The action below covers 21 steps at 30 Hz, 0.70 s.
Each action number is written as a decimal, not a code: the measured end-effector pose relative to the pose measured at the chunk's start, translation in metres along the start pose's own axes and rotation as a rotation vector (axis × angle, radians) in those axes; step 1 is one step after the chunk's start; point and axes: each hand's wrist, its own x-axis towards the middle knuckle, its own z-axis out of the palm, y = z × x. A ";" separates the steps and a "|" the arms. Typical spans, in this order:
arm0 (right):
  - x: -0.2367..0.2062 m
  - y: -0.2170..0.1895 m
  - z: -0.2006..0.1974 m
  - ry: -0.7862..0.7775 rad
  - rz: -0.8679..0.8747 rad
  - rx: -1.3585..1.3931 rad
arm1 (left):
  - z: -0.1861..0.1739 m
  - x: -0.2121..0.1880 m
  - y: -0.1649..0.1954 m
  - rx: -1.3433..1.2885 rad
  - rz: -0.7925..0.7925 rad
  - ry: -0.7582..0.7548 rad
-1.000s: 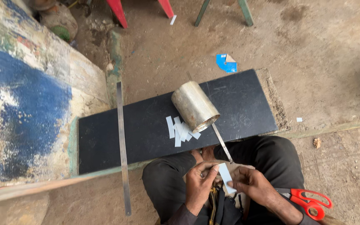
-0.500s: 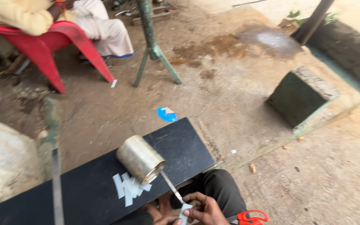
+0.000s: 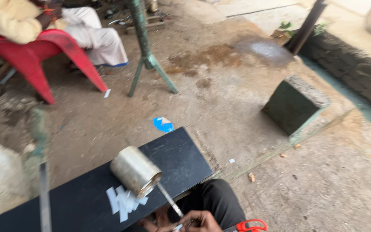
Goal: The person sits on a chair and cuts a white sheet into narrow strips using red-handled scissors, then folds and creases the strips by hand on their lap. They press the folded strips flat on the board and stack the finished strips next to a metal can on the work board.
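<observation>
One wide stretch of dirt floor (image 3: 245, 129) filled most of what you saw, stained darker toward the far side. At the far left a red chair (image 3: 44, 51) held a seated person in pale clothes (image 3: 95, 38), and just right of it stood a green metal stand (image 3: 147, 56). A grey-green block (image 3: 295, 103) sat on the right, near a low stone wall (image 3: 353, 68).

Your black board (image 3: 108, 193) lay across the near left, in front of your dark trouser knee (image 3: 217, 199). On it a metal can (image 3: 136, 171) lay on its side, mouth toward you, touching a heap of white strips (image 3: 123, 199) just left of the mouth. A thin rod (image 3: 170, 201) ran from the can's mouth down to your hand.

Your right hand (image 3: 196, 222) showed at the near edge, fingers curled around the rod's near end, with something small and white at the fingertips. Your left hand was barely visible beside it, so its grip cannot be told.

Red scissor handles (image 3: 250, 225) lay just right of your hand. A blue scrap (image 3: 163, 124) lay on the floor beyond the board.
</observation>
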 end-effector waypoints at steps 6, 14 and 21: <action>-0.009 0.006 0.009 0.153 0.033 -0.111 | 0.009 -0.011 0.053 -0.336 -0.051 0.118; -0.009 0.025 0.006 0.253 -0.007 -0.192 | 0.011 -0.019 0.116 -0.334 -0.333 0.242; -0.010 0.025 0.003 0.252 0.020 -0.294 | 0.010 -0.016 0.118 -0.262 -0.333 0.217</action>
